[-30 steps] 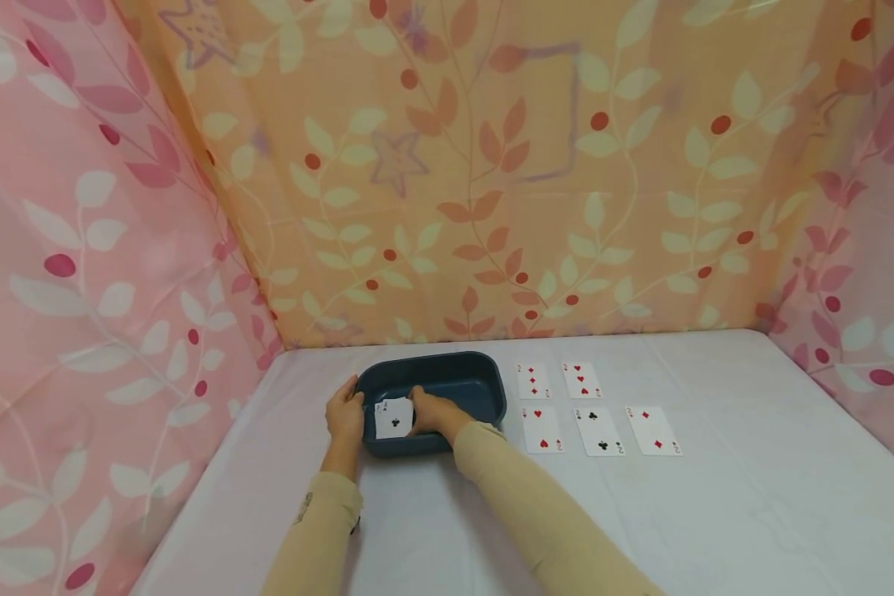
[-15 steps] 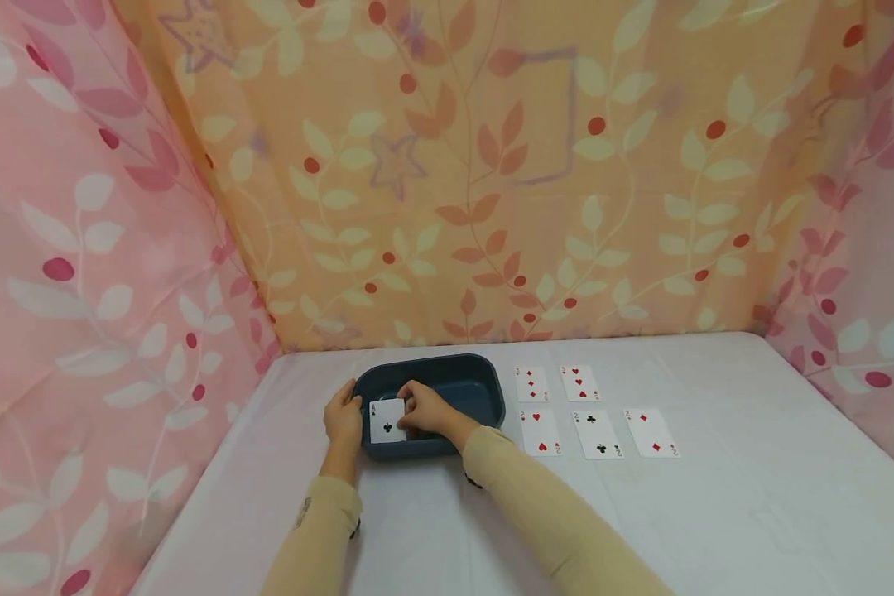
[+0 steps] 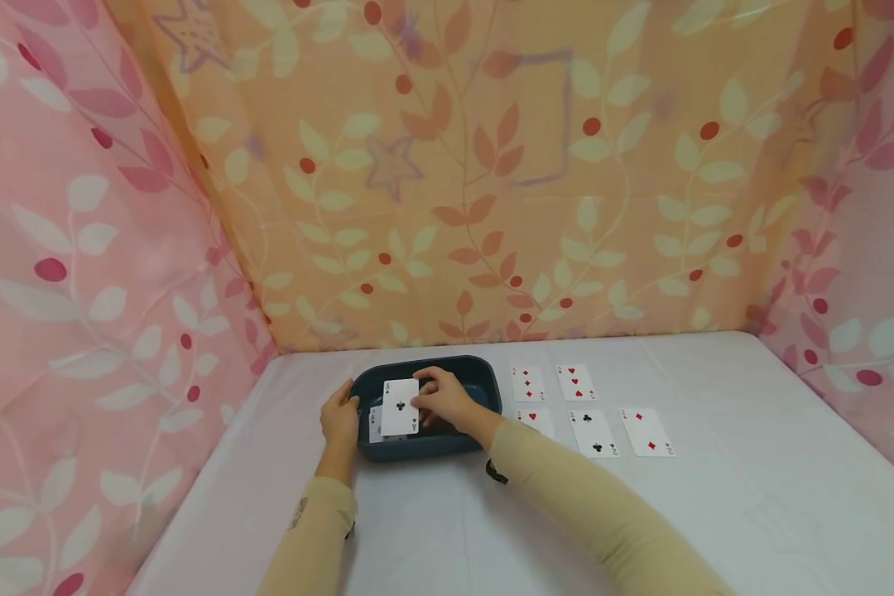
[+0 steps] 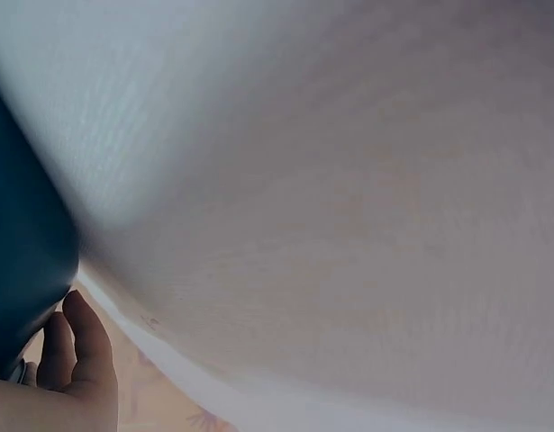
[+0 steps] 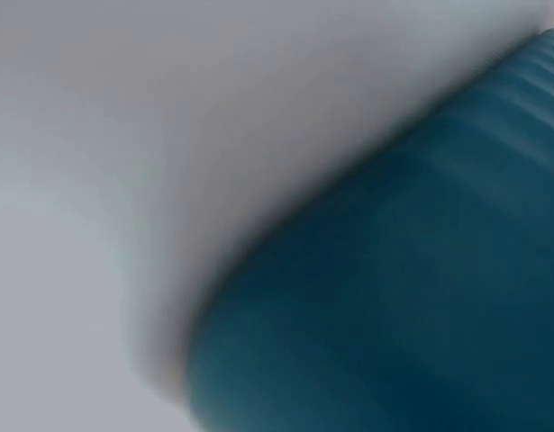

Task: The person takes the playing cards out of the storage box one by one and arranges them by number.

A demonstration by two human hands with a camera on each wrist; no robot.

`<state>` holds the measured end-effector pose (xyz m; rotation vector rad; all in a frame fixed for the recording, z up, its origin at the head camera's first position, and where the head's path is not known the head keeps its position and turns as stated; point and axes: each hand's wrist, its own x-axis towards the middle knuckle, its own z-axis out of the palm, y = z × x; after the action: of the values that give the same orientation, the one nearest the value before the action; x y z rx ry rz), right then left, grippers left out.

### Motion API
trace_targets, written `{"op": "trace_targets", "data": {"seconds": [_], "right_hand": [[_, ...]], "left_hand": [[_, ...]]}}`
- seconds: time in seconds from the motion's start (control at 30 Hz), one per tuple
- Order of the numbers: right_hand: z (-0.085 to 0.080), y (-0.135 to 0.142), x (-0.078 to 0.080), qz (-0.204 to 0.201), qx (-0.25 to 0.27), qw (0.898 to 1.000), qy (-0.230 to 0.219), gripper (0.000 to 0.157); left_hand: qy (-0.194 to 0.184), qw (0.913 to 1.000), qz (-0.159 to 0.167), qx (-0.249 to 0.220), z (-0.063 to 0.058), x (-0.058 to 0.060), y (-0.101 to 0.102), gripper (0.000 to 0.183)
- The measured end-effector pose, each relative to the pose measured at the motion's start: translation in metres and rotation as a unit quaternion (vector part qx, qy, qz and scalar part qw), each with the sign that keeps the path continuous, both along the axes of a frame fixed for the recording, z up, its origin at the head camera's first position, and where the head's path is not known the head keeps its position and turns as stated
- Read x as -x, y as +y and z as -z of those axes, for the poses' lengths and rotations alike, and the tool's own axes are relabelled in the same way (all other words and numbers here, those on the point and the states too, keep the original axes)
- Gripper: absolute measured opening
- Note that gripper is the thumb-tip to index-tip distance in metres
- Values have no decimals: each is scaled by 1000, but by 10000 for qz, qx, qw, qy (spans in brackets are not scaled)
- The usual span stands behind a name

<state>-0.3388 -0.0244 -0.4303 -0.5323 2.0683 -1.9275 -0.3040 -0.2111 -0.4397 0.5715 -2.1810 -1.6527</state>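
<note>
A dark blue rectangular tub (image 3: 425,449) stands on the white-covered table. My left hand (image 3: 339,418) grips its left end, fingers at the rim; in the left wrist view those fingers (image 4: 89,346) touch the blue wall (image 4: 24,225). Above the tub's left part, my right hand (image 3: 447,400) pinches the right edge of an ace of clubs playing card (image 3: 395,420), face up. Partly covered by it, more cards (image 3: 375,426) lie inside the tub; how many is hidden. The right wrist view has only the tub's outer wall (image 5: 376,306), with no hand.
Several face-up cards lie in two rows right of the tub: a three of diamonds (image 3: 528,384) and three of hearts (image 3: 577,382) behind, a two of hearts (image 3: 534,419), two of clubs (image 3: 593,434) and two of diamonds (image 3: 646,433) in front. Patterned cloth (image 3: 492,165) walls surround the table.
My right hand has lifted the ace of clubs off the cards in the tub and drawn it slightly up and right. The left hand keeps its place on the tub.
</note>
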Motion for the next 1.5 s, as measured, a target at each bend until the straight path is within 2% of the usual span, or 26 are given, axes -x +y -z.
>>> {"op": "trace_targets", "data": {"seconds": [0.23, 0.6, 1.03, 1.5], "right_hand": [[-13, 24, -2, 120, 85, 9999, -40, 50], [-28, 58, -5, 270, -85, 9996, -75, 47], [-29, 73, -7, 391, -272, 9987, -189, 41], [-27, 104, -11, 446, -447, 9975, -315, 40]], "left_hand": [[29, 10000, 60, -66, -3, -2, 0, 43], [58, 9998, 157, -116, -2, -1, -3, 44], [-9, 9999, 121, 62, 1, 1, -11, 44], [-33, 9998, 165, -59, 0, 3, -12, 45]]}}
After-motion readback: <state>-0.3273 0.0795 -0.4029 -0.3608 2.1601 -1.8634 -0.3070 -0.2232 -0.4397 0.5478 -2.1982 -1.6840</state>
